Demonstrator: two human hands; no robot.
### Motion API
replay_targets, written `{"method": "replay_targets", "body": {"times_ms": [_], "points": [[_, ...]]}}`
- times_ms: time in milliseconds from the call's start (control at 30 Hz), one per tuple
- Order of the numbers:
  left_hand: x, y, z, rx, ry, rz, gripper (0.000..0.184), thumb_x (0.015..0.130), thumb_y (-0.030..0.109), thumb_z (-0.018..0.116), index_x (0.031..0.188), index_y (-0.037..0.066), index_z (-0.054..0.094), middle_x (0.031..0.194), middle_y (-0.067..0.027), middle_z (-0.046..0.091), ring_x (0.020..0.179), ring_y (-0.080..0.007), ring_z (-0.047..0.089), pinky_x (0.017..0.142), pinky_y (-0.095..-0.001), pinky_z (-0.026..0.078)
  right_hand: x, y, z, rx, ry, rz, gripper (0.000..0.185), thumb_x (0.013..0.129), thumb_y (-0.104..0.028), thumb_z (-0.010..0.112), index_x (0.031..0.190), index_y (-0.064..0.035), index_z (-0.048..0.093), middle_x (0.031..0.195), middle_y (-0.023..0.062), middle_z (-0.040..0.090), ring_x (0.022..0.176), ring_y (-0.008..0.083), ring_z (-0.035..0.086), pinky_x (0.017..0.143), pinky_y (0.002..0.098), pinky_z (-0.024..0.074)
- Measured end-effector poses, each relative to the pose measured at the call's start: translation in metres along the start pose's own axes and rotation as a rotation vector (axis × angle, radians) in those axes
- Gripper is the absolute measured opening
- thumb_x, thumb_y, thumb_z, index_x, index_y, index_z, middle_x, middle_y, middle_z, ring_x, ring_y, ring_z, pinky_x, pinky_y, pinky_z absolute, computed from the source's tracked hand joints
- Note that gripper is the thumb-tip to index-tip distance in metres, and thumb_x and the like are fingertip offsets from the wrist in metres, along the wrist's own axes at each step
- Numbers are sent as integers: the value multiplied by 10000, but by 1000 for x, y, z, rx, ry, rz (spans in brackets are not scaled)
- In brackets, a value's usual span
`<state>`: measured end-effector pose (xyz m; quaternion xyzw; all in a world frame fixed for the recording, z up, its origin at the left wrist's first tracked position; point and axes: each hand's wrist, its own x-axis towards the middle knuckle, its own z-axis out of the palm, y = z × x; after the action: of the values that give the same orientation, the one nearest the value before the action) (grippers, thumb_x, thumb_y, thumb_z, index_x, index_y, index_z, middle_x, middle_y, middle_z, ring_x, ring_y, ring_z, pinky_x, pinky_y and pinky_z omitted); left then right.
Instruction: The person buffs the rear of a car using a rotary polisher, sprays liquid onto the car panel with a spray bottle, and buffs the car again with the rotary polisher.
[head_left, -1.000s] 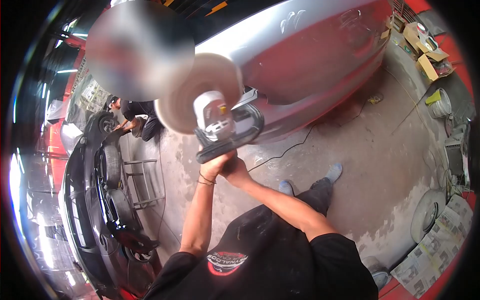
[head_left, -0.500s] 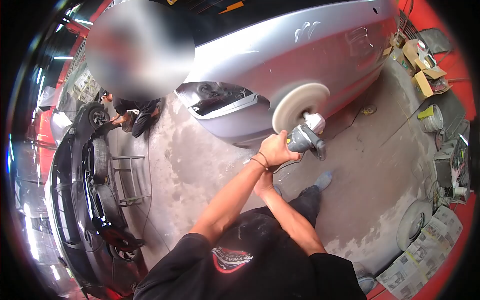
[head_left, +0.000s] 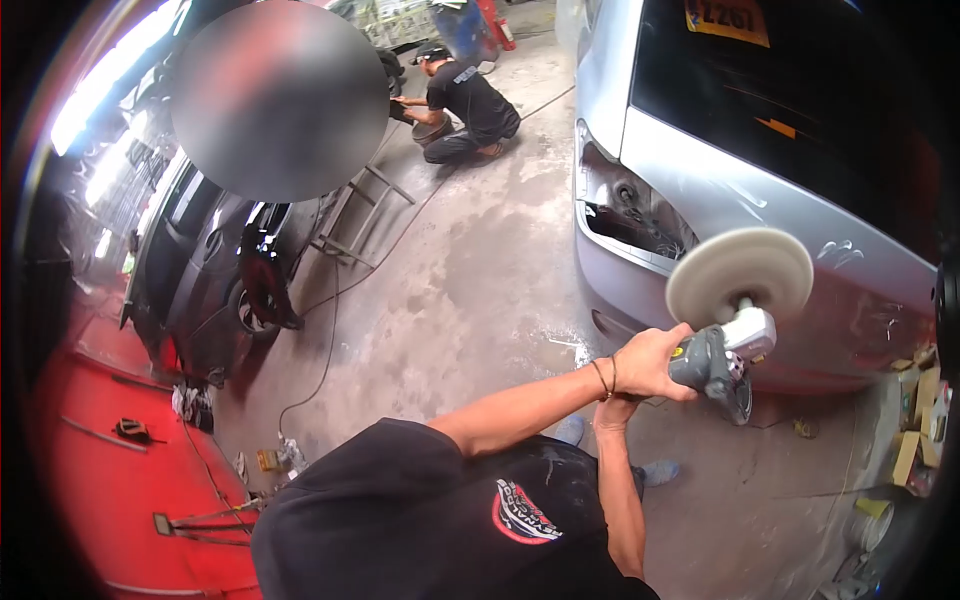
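Observation:
My left hand, with a cord bracelet at the wrist, is wrapped around the dark grey body of a power polisher. Behind and below it, my right hand is closed at the rear of the same tool, its fingers mostly hidden. A round off-white polishing pad sits on the tool's silver head and looks smeared, as if spinning. It overlaps the rear corner of a silver car, below the window; I cannot tell whether it touches the paint. The car's tail-light opening is bare.
A person in black crouches by a bucket at the back. A metal stand and a dark car are on the left. A cord runs over the floor. Cardboard boxes lie at the right.
The view has swung to the left, so the silver car, polisher and both hands appear further right. The pad overlaps a spot nearer the tail-light opening and window. Both hands keep their hold.

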<state>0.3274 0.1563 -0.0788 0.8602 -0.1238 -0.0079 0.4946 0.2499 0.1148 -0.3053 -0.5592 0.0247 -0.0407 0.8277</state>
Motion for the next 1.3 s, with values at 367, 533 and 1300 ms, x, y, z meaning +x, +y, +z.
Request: {"method": "replay_targets", "body": {"times_ms": [367,533,1300], "points": [[-13,-43,73,-477,317,-38,742,770,266,983,1376,-6,653,1212,-153,779,1109,-272,761,1005,-429,607,53,-89,-98,-549,-455,-193,212,890,-151,812,1048,-29,740,1019,184,786,1027,391,765,885,488,601],[21,-49,131,-398,192,-29,564,827,182,943,1316,12,718,1210,-99,796,1121,-223,767,998,-400,625,74,-121,-143,-526,-287,-125,288,929,-195,779,1170,-47,725,1084,178,786,1071,394,749,919,500,595],[111,9,233,259,-545,-251,970,699,553,921,1344,-86,579,1066,-343,769,1050,-493,775,957,-521,597,17,-50,-167,856,348,705,505,1022,-394,667,1449,-127,631,1372,65,697,1326,273,654,1164,484,507]]}}
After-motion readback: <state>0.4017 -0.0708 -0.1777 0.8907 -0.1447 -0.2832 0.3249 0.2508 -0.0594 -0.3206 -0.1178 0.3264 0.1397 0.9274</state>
